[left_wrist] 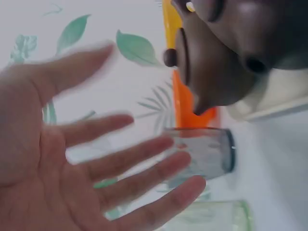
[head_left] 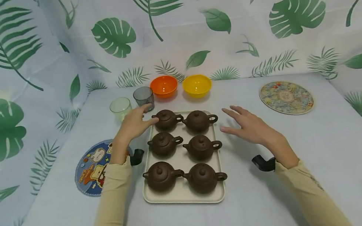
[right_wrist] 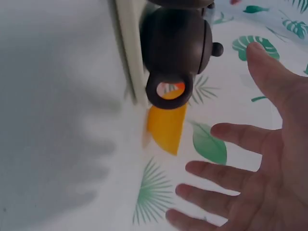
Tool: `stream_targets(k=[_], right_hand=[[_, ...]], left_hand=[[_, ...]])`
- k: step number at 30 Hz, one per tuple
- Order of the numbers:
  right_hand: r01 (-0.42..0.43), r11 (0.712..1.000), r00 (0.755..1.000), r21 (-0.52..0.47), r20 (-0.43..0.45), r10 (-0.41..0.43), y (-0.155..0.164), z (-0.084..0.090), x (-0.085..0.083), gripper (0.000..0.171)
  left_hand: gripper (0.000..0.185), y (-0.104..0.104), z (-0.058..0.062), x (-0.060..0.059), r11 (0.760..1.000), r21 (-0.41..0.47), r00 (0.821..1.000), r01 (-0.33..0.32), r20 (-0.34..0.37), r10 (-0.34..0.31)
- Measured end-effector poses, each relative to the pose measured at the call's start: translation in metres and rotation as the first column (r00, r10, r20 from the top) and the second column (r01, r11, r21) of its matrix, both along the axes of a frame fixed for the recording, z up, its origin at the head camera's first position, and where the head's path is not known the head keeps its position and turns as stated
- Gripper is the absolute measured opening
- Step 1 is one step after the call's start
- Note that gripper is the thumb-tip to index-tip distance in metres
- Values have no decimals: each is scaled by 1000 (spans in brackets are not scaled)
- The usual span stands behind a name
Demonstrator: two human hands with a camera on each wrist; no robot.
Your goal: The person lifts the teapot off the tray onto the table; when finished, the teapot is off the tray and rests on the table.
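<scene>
Empty left hand (head_left: 134, 125) and right hand (head_left: 253, 127) spread beside round, dark-brown, clay-like teapots (head_left: 200, 146). Likely between grips; any hold calls for closing in.

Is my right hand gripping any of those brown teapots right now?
No, the right wrist view shows the right hand spread open and empty, apart from the nearest brown teapot.

Foremost teapot (left_wrist: 274, 33) cropped, left wrist view

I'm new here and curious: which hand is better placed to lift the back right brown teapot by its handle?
Probably the right hand: it hovers open on the side where that teapot has its handle. The left hand is across the tray, near the gray tumbler.
</scene>
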State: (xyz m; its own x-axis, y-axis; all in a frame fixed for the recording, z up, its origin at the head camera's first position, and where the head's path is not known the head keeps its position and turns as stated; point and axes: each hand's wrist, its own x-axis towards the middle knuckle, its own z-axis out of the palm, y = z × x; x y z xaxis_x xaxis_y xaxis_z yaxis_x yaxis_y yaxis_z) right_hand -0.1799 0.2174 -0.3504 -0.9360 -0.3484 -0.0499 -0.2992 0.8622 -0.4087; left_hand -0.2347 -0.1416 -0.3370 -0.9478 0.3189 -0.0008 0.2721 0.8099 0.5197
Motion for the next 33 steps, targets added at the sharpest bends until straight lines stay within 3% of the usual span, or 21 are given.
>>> stream_targets(k=[3,6,10,13,16,21,33], right_hand=[[-42,997,999,-60,-16,41,-4,-3,-5,74],[-87,989,996,-116,-45,82,-9,-5,-12,68],[-121,975,991,-186,-81,107,-15,-8,-22,63],[-139,960,989,-242,-85,122,-18,-12,-32,60],[-152,936,988,-318,-67,138,-21,-18,-42,56],[-153,907,988,-393,-77,134,-24,-24,-52,40],[-102,933,990,-346,-122,63,-28,-33,-62,19]], left_hand=[[63,-10,-7,-3,996,44,997,-75,2,75],[57,-15,-17,-7,975,179,988,-133,97,117],[52,-16,-31,-13,896,369,949,-246,279,146],[49,-16,-39,-16,845,425,916,-324,365,167],[46,-15,-46,-18,818,457,898,-350,412,153],[47,-12,-51,-17,823,475,905,-310,413,102],[47,-10,-55,-17,830,471,905,-298,415,90]])
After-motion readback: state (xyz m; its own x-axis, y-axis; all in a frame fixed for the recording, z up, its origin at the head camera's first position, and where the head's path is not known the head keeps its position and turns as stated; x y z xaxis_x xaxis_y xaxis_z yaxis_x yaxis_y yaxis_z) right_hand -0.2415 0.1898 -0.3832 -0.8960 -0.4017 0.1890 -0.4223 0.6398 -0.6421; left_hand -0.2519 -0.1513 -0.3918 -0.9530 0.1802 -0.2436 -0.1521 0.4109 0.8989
